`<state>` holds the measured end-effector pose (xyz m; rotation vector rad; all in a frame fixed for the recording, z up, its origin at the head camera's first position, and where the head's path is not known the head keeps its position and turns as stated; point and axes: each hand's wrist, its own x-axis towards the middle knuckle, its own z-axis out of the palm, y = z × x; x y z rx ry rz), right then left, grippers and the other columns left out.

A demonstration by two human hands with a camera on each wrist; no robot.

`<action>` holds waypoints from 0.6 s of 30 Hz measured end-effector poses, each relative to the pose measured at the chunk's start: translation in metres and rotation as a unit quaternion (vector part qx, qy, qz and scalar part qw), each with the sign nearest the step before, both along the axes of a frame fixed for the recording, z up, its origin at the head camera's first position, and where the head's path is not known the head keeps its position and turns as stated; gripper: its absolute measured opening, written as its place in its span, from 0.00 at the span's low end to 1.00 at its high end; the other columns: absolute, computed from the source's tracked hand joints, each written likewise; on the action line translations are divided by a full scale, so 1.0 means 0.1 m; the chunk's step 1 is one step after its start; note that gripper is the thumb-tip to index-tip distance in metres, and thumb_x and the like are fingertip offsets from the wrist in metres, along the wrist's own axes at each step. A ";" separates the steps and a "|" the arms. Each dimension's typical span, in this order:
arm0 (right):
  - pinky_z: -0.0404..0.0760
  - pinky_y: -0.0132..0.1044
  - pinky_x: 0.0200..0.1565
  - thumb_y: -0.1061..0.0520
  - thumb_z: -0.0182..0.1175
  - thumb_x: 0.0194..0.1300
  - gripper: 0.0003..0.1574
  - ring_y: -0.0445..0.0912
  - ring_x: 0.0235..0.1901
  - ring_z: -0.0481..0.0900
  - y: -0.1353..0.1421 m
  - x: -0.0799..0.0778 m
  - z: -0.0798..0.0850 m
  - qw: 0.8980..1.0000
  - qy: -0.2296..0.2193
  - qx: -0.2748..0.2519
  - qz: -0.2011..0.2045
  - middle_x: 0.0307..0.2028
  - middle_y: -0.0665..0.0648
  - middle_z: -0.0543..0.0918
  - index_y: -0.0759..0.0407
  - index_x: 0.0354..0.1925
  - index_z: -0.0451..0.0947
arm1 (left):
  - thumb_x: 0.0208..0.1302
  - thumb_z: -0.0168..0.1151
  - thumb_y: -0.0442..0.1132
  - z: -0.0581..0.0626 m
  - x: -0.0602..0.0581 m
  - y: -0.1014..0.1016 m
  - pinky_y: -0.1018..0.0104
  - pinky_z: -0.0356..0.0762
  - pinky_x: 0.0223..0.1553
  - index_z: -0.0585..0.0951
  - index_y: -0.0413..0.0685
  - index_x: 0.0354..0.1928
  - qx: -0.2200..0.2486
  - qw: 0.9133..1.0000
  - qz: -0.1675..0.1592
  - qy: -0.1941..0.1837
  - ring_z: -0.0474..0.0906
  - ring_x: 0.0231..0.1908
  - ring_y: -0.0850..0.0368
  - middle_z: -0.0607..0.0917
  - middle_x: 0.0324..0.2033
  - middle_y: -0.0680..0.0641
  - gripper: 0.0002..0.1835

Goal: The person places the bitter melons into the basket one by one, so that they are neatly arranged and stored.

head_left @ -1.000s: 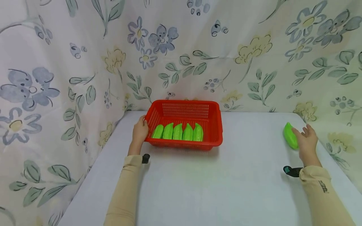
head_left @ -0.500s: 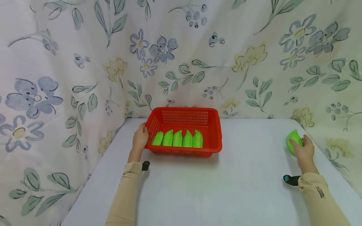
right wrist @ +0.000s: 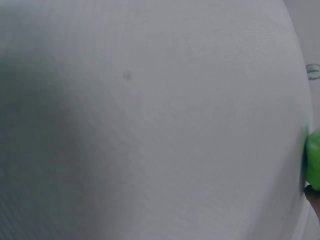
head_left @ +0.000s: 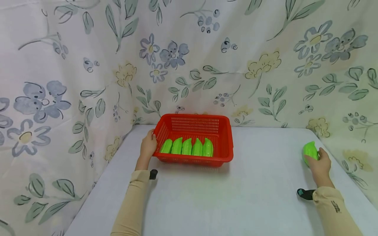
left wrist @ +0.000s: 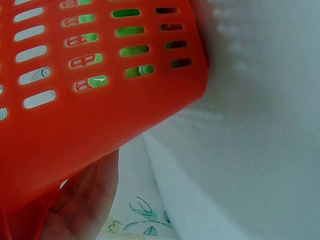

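My left hand [head_left: 148, 146] grips the left rim of a red plastic basket [head_left: 189, 159], with the fingers hooked at its edge. In the left wrist view, the fingers [left wrist: 87, 200] show beneath the basket's slotted wall [left wrist: 100, 125]. Several bright green, ridged fruits [head_left: 187, 147] with pointed tips lie in a row along the basket's near side. Far to the right, my right hand [head_left: 321, 165] holds another green, ridged fruit [head_left: 310, 150], thumb on its near side and fingers on its right. Only a sliver of that green fruit [right wrist: 314, 160] enters the right wrist view.
A white table [head_left: 260, 190] spreads beneath everything. Floral cloth [head_left: 200, 65] hangs along the back and both sides. Dark wrist devices stick out at the left cuff [head_left: 153, 174] and the right cuff [head_left: 305, 194].
My right hand has moved from beside the single green fruit to a hold around it. The left hand has stayed on the basket rim. The head view has tilted and shifted slightly.
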<state>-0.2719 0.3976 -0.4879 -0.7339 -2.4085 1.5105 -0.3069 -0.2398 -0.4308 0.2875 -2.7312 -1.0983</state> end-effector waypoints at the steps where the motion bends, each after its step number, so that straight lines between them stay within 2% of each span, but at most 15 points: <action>1: 0.45 0.50 0.75 0.56 0.47 0.70 0.48 0.60 0.76 0.40 -0.01 0.00 0.00 1.000 0.001 -0.001 -0.002 0.77 0.65 0.39 0.62 0.77 0.34 | 0.77 0.36 0.42 0.00 0.00 0.00 0.42 0.73 0.54 0.61 0.46 0.72 0.000 1.000 -0.001 0.000 0.77 0.55 0.38 0.74 0.64 0.33 0.25; 10: 0.46 0.49 0.75 0.57 0.47 0.71 0.46 0.58 0.76 0.40 -0.02 -0.01 -0.01 1.000 -0.005 -0.012 -0.021 0.77 0.63 0.39 0.60 0.77 0.35 | 0.77 0.36 0.42 -0.04 0.02 0.00 0.42 0.73 0.54 0.61 0.45 0.72 0.002 1.000 0.000 0.000 0.77 0.55 0.38 0.74 0.64 0.33 0.25; 18: 0.47 0.48 0.75 0.57 0.47 0.71 0.46 0.58 0.77 0.40 -0.04 0.00 0.00 0.999 0.006 -0.018 -0.026 0.77 0.63 0.40 0.60 0.77 0.35 | 0.77 0.37 0.42 -0.02 0.00 0.00 0.42 0.73 0.54 0.61 0.45 0.72 0.005 1.000 0.002 0.005 0.77 0.54 0.38 0.74 0.63 0.33 0.25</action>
